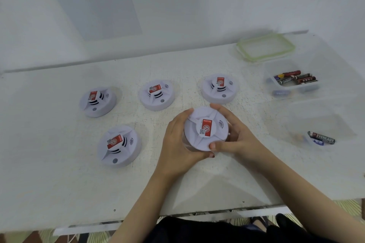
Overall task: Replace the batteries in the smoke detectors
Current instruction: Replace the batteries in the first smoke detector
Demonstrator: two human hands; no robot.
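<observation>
A white round smoke detector (199, 136) with a red label sits between both my hands near the table's middle. My left hand (177, 142) curls round its left rim and my right hand (235, 134) grips its right rim, thumb at the front edge. Several more white detectors stand on the table: one at the far left (97, 101), one at the back middle (157, 94), one at the back right (219, 88), one at the front left (118, 146). A clear tub (292, 89) holds several batteries (296, 79). Another clear tub (324, 124) holds two batteries (322, 138).
A clear lid with a green seal (265, 47) lies at the back right of the white table (59, 183). A printed sheet (92, 2) hangs on the wall behind. The table's front edge runs just above my lap.
</observation>
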